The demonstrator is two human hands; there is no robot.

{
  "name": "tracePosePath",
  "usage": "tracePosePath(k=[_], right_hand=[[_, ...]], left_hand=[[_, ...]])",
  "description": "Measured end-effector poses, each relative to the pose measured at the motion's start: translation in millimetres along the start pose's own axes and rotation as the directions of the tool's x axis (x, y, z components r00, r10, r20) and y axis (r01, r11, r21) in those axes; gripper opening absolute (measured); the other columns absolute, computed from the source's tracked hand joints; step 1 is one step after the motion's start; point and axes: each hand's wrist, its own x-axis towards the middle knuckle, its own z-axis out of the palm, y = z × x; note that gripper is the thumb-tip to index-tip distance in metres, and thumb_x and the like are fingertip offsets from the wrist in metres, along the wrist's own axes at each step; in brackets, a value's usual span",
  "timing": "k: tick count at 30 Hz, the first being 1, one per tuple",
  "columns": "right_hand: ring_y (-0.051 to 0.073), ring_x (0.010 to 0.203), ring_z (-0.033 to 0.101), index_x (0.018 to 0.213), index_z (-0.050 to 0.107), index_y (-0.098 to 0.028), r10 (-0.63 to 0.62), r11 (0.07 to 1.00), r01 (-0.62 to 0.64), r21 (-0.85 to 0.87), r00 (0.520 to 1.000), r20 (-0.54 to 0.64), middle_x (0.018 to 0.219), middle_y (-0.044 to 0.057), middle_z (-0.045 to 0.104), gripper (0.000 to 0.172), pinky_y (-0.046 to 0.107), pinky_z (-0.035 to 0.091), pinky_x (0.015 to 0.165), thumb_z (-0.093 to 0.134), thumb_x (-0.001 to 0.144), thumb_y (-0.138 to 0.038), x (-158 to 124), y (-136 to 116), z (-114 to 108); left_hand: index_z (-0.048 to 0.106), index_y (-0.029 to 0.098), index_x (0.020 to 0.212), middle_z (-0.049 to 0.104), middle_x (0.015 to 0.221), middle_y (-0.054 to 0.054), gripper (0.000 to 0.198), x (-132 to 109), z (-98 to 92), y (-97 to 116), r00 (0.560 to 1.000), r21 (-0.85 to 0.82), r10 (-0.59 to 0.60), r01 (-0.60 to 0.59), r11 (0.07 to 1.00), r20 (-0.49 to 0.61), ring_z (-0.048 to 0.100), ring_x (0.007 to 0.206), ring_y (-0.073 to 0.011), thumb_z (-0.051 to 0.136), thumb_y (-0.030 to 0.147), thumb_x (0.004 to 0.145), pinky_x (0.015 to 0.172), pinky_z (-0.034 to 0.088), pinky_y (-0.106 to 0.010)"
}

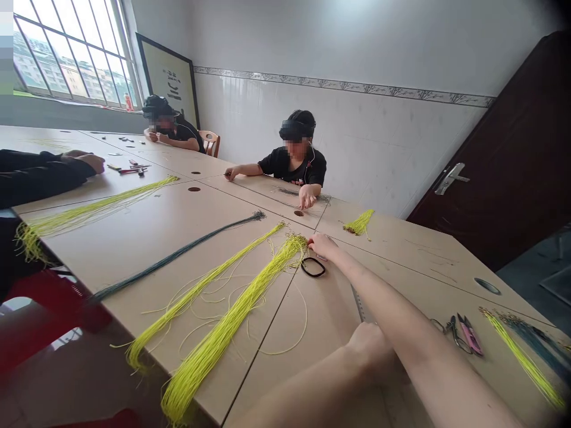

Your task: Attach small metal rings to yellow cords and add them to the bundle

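My right hand (324, 245) reaches forward to the top end of a thick bundle of yellow-green cords (250, 297). Its fingers are pressed together at the small metal ends there; what they grip is too small to make out. A black ring-shaped band (313, 267) lies just below that hand. Nearer to me, my left hand (368, 348) is low over the table, its fingers hidden behind my right forearm. A thinner yellow bundle (214, 274) and a dark green bundle (178, 252) lie to the left.
Scissors (459, 334) and a pink-handled tool (470, 336) lie at the right, beside more yellow cords (520, 356). A small yellow bundle (360, 222) is farther back. Across the table (147, 238), a person (297, 160) handles dark strands. Other people sit at the left.
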Motion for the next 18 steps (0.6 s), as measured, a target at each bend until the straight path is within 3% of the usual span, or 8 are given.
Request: tracePosePath(k=[11, 18], right_hand=[[0.02, 0.098, 0.058, 0.11, 0.058, -0.014, 0.006, 0.999, -0.004, 0.036, 0.999, -0.046, 0.112, 0.008, 0.058, 0.025, 0.04, 0.05, 0.085, 0.054, 0.092, -0.031, -0.3, 4.9, 4.7], [0.019, 0.094, 0.059, 0.111, 0.057, -0.014, 0.035, 0.996, -0.028, 0.09, 0.997, -0.076, 0.109, 0.008, 0.058, 0.025, 0.038, 0.051, 0.081, 0.054, 0.092, -0.031, -3.3, 6.0, 1.6]], left_hand=[[0.059, 0.024, 0.108, 0.06, 0.122, -0.007, 0.032, 2.6, 2.4, 1.0, 0.998, 0.03, -0.056, 0.056, 0.998, 0.019, 0.057, 0.107, -0.0327, 0.059, 0.032, 0.076, 0.081, 0.052, -0.042], [0.054, 0.024, 0.116, 0.058, 0.124, -0.007, 0.038, 3.1, 6.4, -1.6, 0.999, 0.063, -0.051, 0.05, 0.997, 0.01, 0.056, 0.11, -0.0319, 0.055, 0.037, 0.08, 0.082, 0.052, -0.041]])
